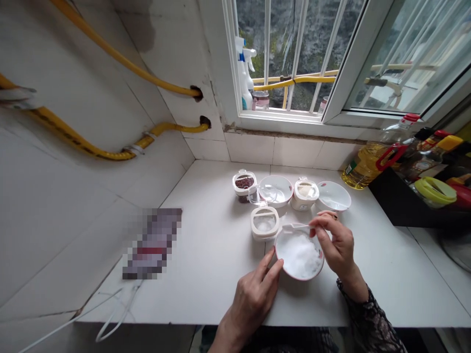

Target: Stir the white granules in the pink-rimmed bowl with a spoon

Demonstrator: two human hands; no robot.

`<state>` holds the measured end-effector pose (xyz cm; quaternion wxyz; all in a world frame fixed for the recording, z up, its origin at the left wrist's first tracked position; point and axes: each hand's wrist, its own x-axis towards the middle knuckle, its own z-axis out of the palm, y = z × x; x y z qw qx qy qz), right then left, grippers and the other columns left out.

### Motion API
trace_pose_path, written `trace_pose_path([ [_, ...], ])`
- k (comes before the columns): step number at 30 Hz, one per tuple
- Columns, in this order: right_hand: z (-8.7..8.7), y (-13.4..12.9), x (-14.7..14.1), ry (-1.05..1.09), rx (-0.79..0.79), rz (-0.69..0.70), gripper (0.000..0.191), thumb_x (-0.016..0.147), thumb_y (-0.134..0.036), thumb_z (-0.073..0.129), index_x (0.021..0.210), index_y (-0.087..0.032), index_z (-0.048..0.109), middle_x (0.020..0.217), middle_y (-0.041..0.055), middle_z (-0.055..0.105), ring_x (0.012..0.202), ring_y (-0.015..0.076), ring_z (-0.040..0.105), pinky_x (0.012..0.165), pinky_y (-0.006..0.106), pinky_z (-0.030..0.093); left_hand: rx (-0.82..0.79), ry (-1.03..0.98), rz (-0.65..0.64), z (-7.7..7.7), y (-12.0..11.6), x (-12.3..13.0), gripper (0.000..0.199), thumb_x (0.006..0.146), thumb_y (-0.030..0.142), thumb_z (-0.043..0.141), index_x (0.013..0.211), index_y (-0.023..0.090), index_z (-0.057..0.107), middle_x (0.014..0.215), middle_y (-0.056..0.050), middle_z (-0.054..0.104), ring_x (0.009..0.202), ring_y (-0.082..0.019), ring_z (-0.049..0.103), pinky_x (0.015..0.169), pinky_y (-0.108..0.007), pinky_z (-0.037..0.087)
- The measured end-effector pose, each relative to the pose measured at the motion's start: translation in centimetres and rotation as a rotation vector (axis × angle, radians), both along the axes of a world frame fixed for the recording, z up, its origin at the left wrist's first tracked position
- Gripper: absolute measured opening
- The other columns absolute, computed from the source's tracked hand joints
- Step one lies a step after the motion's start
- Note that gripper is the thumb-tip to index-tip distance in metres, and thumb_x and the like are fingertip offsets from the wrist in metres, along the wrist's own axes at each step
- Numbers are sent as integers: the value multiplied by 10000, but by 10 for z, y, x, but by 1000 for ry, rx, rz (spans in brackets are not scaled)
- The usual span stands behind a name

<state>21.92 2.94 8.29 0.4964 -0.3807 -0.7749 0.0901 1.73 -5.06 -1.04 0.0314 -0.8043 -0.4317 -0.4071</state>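
A white bowl (pixel 300 278) heaped with white granules (pixel 302 252) stands near the counter's front. My left hand (pixel 253 291) steadies its left side, fingers and thumb at the rim. In my right hand (pixel 335 240) a small white spoon (pixel 293 227) is pinched by the handle, its head over the bowl's far rim. Just behind and left of the bowl is a clear jar (pixel 265 230) with its see-through lid (pixel 262 195) raised and some white contents inside. Further back are a jar of dark red grains (pixel 244 185) and a jar of pale powder (pixel 305 196).
Two more white bowls, one on the left (pixel 281 202) and one on the right (pixel 334 198), stand behind. An oil bottle (pixel 358 166) and a black box (pixel 386 196) of condiments line the right side. A blurred-out object (pixel 154 245) with a white cable (pixel 121 318) lies left.
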Motion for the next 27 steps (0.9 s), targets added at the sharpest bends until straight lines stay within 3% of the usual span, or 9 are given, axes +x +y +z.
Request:
trace_pose_path([
  [3,-3,2,7,-124,-15,2,191,871,-83,462,822,-220,586,616,-24,597,625,173,550,812,376,444,-7,1,-7,1,0,0,318,957,57,452,1250,117,559,1273,-216,643,933,-210,739,719,-254,614],
  [7,-12,3,1,-299,-68,107,202,828,-66,430,776,-207,565,620,-22,602,571,149,501,806,370,427,-17,-1,-13,2,0,0,323,958,56,449,1256,116,557,1264,-213,648,947,-206,735,744,-257,614],
  [11,-19,1,-8,-299,-172,189,215,815,-60,403,755,-204,550,640,-21,621,557,136,490,815,367,420,-16,-1,-15,3,0,-1,325,956,56,460,1260,116,557,1255,-205,654,987,-205,726,782,-252,608],
  [18,-13,-2,-3,20,-537,-6,217,795,-175,448,657,-224,608,507,0,566,716,210,556,700,317,419,-28,-2,-16,0,0,-1,329,955,56,458,1263,117,557,1271,-207,644,978,-201,727,780,-249,606],
  [23,-8,1,0,344,-805,-23,172,756,-262,496,644,-198,610,463,-31,513,501,144,482,563,277,379,-28,0,-14,-1,-1,-2,341,949,59,459,1270,124,556,1277,-202,645,1000,-205,723,774,-246,607],
  [27,-9,4,0,434,-832,-5,157,726,-297,534,642,-190,612,444,-32,508,470,136,465,529,272,364,-33,-13,-16,0,0,-1,361,949,58,448,1289,134,542,1282,-196,644,1021,-207,718,787,-250,610],
])
